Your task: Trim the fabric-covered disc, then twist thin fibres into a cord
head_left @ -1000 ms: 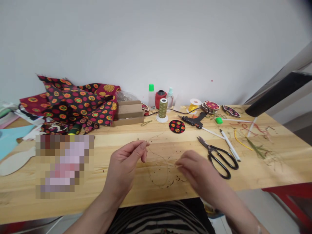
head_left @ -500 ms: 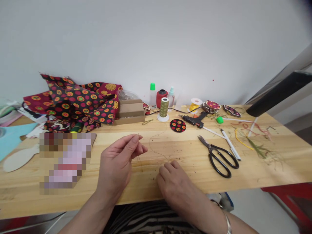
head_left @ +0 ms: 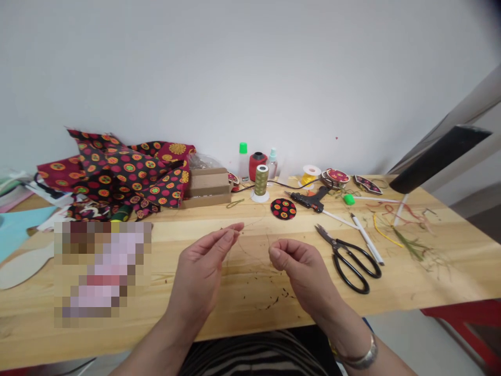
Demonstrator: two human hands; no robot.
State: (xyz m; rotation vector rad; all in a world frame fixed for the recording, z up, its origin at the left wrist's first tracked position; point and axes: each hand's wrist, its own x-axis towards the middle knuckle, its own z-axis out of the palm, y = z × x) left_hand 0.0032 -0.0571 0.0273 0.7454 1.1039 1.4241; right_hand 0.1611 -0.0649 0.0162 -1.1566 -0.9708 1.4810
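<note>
My left hand (head_left: 205, 269) hovers over the wooden table (head_left: 250, 292), thumb and forefinger pinched on a thin olive thread (head_left: 256, 249). My right hand (head_left: 303, 269) is just to the right of it, fingers curled and pinched on the same thread. The thread sags in a faint loop between the two hands. An olive thread spool (head_left: 261, 180) stands behind them. Black scissors (head_left: 350, 255) lie right of my right hand.
Patterned red and black fabric (head_left: 125, 172) is piled at the back left beside cardboard boxes (head_left: 206, 185). A round fabric disc (head_left: 283, 208), a glue gun (head_left: 309, 199), bottles, a red spool (head_left: 257, 163), white sticks and thread scraps lie along the back and right.
My right hand rose from the table surface and pinched the thread. My left hand shifted slightly to the right, staying pinched.
</note>
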